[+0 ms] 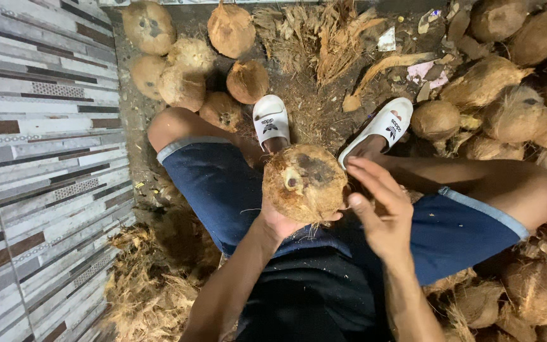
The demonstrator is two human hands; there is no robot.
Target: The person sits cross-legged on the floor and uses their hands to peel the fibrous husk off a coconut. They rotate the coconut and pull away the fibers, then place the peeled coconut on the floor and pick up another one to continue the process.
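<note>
Husked coconut (305,182) sits cupped from below in the left hand (281,221), fingers clamped on its underside, above the lap (eyes facing the camera), while the right hand (381,209) stands just beside its right flank, fingers spread apart, barely touching.

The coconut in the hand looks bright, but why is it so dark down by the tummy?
Head view: light falls from above onto the husked coconut, left hand, right hand and white slippers; the dark shirt sits in shadow; nothing is blurred; edges bend slightly.
</note>
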